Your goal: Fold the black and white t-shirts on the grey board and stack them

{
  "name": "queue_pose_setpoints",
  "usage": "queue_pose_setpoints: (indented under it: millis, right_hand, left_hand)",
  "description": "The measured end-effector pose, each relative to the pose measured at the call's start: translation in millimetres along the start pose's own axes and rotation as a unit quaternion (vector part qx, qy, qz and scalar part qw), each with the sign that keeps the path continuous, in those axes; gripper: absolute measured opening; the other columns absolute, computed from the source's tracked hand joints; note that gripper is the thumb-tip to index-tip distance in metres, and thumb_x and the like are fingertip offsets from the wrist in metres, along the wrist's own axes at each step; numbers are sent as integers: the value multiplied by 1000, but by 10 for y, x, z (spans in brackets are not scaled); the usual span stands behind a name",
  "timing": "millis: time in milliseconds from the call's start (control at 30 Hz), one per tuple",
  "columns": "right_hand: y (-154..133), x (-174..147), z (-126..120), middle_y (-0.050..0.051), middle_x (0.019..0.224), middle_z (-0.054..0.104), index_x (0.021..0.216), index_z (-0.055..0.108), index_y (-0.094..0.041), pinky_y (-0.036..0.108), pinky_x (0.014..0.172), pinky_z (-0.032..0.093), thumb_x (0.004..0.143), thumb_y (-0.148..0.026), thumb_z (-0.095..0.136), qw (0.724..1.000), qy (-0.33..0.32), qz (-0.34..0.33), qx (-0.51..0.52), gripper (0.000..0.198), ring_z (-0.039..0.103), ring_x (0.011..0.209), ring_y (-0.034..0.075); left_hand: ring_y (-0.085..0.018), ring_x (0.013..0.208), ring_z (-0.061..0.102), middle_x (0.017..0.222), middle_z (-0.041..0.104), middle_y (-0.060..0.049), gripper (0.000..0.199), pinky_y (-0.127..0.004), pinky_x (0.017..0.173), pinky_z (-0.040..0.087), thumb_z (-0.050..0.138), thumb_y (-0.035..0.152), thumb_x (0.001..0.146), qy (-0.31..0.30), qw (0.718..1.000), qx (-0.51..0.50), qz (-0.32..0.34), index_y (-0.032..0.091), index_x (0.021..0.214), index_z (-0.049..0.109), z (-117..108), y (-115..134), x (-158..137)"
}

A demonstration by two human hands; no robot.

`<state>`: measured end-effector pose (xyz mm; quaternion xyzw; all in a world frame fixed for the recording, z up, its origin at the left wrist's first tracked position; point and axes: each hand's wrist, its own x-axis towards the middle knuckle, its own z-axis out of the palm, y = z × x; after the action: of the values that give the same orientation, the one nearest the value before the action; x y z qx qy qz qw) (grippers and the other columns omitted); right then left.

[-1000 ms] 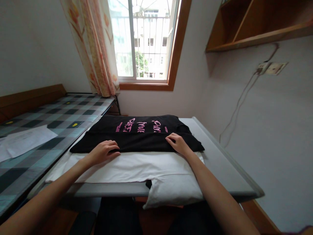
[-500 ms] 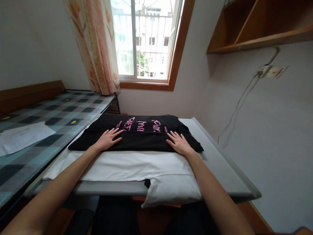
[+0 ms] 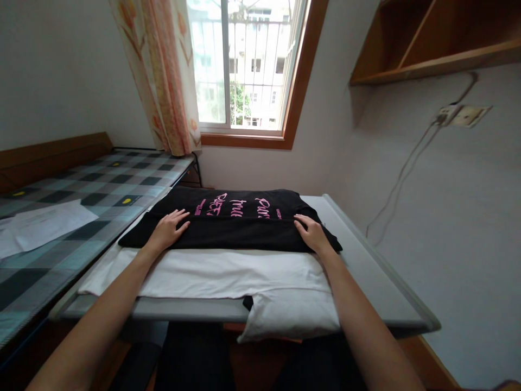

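Observation:
A black T-shirt [image 3: 244, 233] with pink lettering lies across the table, its near part folded back in a flat band. My left hand [image 3: 168, 228] rests on the left part of that band, fingers stretched out towards the fold's far edge. On the right part lies my right hand [image 3: 310, 232], its fingertips at the same edge and slightly bent. Both palms face down on the fabric. Nearer to me is white cloth [image 3: 203, 274], partly under the black band. A sleeve-like piece of it hangs over the table's front edge, with a small black patch beside it.
The pale table [image 3: 374, 293] has a raised grey rim. To the left stands a bed [image 3: 101, 206] with a checked cover and paper sheets [image 3: 49, 225]. Behind are a curtain [image 3: 166, 81] and a barred window. Cables [image 3: 399, 184] hang from a socket on the right wall, under a wooden shelf.
My hands have slid apart along the black T-shirt, the left one leftward and the right one rightward. Their fingers are less spread than before. The view has shifted slightly.

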<state>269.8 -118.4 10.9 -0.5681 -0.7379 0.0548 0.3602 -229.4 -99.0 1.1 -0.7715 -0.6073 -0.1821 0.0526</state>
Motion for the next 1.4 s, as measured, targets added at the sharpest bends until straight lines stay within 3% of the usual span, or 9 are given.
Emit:
queue_pose_setpoints:
  millis: [67,200,1400]
  right_hand:
    - [-19,-2,-3,14,123,67,116,70,-14,41,107,44,92,-35,48,999,8,-3,32,39,61,117,26]
    - [-60,-37,53,15,124,66,111,72,-15,43,106,44,87,-34,58,998,-53,-7,21,33,61,117,27]
    - [-26,-44,83,13,125,65,109,73,-19,43,107,42,86,-32,61,998,-67,-12,13,29,60,117,26]
  left_hand:
    - [-28,140,36,149,45,-8,56,-45,114,31,40,47,95,-35,999,-7,-17,19,142,49,50,2,3]
    - [-29,143,31,152,40,-9,55,-48,114,28,39,47,95,-66,997,5,-27,21,143,47,113,2,2]
    - [-29,142,34,149,44,-9,53,-49,113,29,40,46,95,-71,997,4,-29,21,141,50,66,35,-6]
